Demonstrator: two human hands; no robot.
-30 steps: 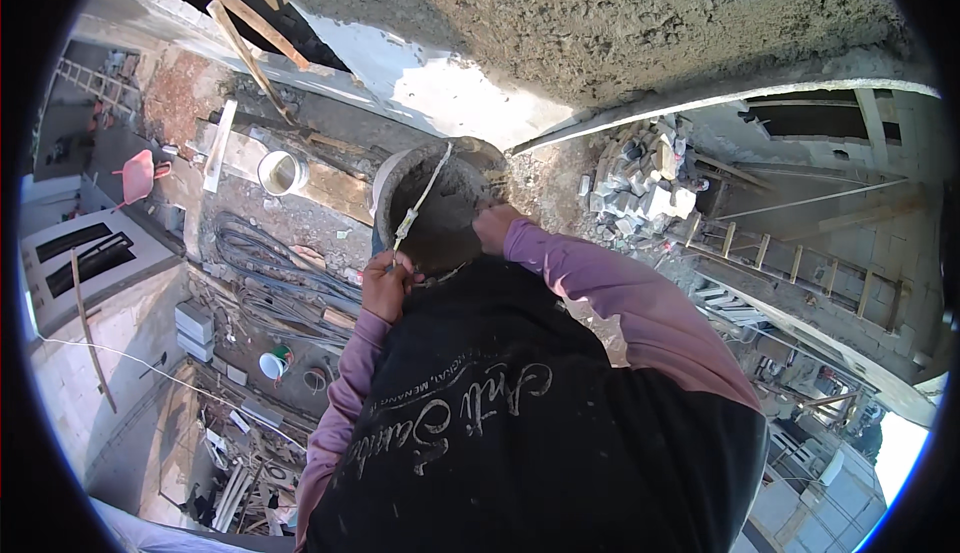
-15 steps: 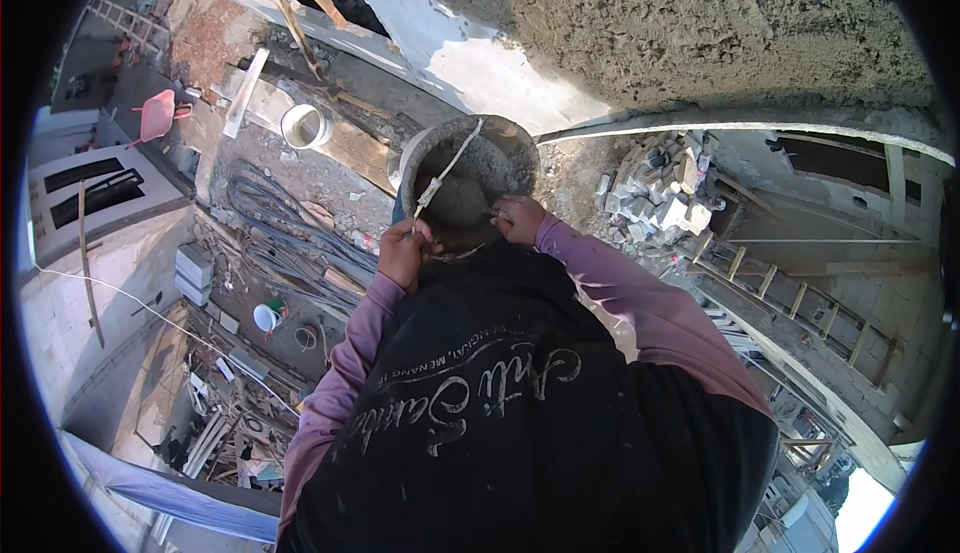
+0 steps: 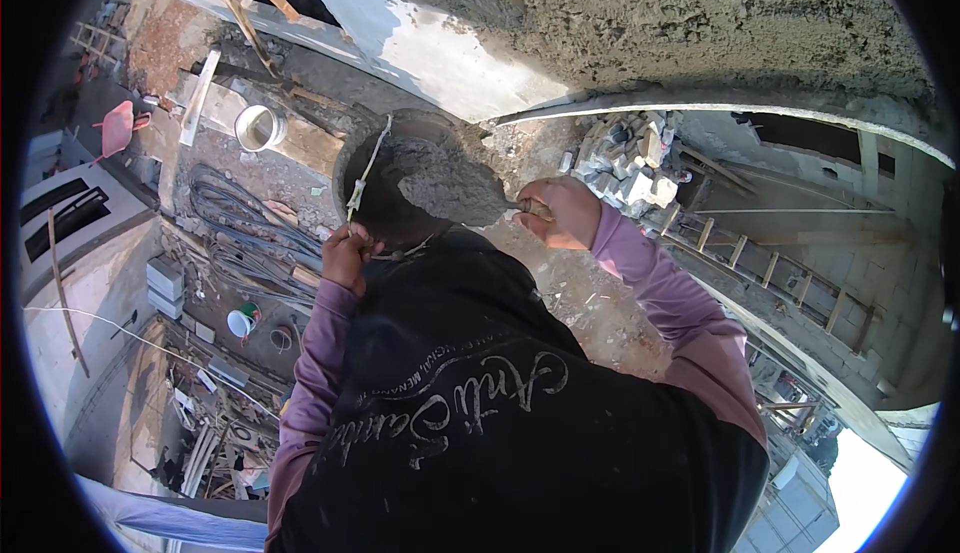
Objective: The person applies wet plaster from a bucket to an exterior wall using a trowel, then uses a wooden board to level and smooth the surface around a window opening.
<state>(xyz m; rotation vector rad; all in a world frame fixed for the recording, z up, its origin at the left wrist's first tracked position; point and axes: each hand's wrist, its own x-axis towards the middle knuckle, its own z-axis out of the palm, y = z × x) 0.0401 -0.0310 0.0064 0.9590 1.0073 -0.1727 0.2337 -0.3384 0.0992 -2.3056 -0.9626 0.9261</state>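
Note:
Just in front of my body is a round dark bucket (image 3: 348, 158) with wet grey mortar inside. A pale bail handle (image 3: 371, 165), wrapped with something light partway along, runs across the bucket's left side. My left hand (image 3: 347, 256) is closed around the near end of this handle. My right hand (image 3: 565, 213) grips the handle of a trowel (image 3: 525, 205) at the bucket's right edge. A thick heap of mortar (image 3: 450, 189) covers the trowel's blade, which points left over the bucket's mouth and hides much of the inside.
Rough wet plaster (image 3: 680, 23) coats the wall ahead. Far below lie a white bucket (image 3: 260, 129), coiled dark hoses (image 3: 235, 208), a red wheelbarrow (image 3: 120, 131) and a rubble pile (image 3: 630, 158). A wooden ladder (image 3: 768, 271) lies at the right.
My right hand has come up and right out of the bucket, bringing up the trowel heaped with mortar. The bucket and my left hand appear shifted left in view.

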